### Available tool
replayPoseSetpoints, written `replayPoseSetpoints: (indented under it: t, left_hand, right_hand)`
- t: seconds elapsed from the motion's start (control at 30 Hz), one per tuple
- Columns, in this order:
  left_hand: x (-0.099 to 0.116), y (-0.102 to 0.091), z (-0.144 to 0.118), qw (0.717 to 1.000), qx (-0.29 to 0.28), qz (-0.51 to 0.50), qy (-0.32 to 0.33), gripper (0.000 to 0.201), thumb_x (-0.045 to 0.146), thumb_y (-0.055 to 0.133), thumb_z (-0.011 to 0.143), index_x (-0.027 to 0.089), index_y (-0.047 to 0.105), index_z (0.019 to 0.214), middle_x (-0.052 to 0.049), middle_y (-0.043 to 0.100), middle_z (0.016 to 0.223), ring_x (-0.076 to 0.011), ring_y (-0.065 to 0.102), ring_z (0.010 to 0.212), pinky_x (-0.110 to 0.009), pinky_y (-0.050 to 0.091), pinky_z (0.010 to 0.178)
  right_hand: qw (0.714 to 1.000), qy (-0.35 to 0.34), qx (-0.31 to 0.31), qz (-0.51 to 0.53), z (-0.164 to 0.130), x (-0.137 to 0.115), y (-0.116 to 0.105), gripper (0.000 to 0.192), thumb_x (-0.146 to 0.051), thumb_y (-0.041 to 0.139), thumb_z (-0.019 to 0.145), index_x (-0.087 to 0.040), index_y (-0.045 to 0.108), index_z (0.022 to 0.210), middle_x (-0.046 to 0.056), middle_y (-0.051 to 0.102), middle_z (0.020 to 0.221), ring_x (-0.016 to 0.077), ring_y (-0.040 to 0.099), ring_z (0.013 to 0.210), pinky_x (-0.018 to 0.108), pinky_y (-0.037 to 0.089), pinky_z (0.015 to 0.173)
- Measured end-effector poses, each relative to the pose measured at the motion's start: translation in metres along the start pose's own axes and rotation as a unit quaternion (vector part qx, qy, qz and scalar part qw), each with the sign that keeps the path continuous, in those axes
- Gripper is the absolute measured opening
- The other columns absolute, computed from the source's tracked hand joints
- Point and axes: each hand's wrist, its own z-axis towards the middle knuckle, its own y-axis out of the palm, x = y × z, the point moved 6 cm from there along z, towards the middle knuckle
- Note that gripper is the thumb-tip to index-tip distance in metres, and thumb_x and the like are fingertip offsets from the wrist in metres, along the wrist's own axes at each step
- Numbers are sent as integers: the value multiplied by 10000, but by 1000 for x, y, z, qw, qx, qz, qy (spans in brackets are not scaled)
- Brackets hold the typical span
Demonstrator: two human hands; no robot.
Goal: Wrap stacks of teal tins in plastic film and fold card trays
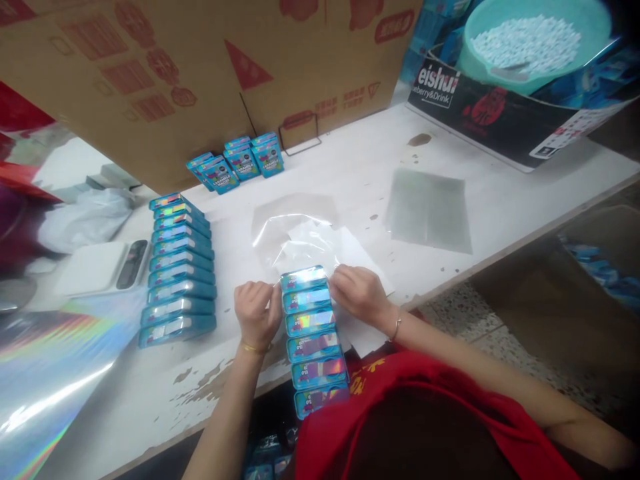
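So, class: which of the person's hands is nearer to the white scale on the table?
Left. The left hand grips the near box stack on the side facing the scale; the right hand is beyond the stack.

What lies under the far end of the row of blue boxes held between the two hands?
A clear plastic bag on white paper lies under the row of blue boxes; whatever is beneath the boxes' middle is covered.
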Motion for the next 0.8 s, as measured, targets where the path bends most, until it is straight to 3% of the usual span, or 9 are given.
replayPoseSetpoints:
  t: [0.2, 0.33, 0.47, 0.6, 0.8]
  left_hand:
    - [-1, 5, -15, 999, 9, 18, 26, 228, 231, 506, 867, 210, 515, 640, -9, 531, 574, -169, 437, 631, -337, 289, 682]
    - [-8, 11, -19, 999, 17, 29, 7, 126, 249, 522, 855, 209, 564, 743, -15, 573, 616, -182, 458, 652, -335, 278, 663]
    - [-12, 25, -17, 998, -41, 41, -22, 164, 242, 476, 860, 207, 521, 706, -23, 553, 631, -188, 452, 656, -336, 267, 655]
    - [-10, 31, -15, 996, -68, 63, -14, 227, 196, 426, 857, 208, 438, 631, -28, 501, 599, -191, 420, 634, -334, 257, 634]
    - [-11, 27, -29, 998, -50, 23, 3, 218, 220, 419, 870, 207, 453, 655, -13, 504, 599, -183, 443, 657, -349, 290, 704]
  right_hand:
    - [1000, 7, 0, -28, -10, 6, 14, 250, -189, 392, 910, -191, 494, 682, 10, 504, 627, 138, 412, 594, 299, 241, 587]
    - [993, 116, 7, -28, -15, 20, 24, 149, -270, 443, 885, -173, 530, 813, 14, 565, 660, 137, 468, 577, 282, 255, 572]
    - [978, 205, -33, 3, -15, 28, 32, 271, -417, 450, 891, -164, 546, 891, -6, 558, 582, 136, 493, 529, 255, 226, 525]
    - [976, 209, -60, 12, -10, 26, 35, 318, -373, 394, 930, -172, 551, 741, 1, 554, 547, 122, 484, 509, 256, 190, 518]
    - [981, 175, -62, 53, -19, 22, 37, 296, -233, 404, 890, -178, 500, 614, -10, 535, 533, 100, 436, 495, 258, 194, 530]
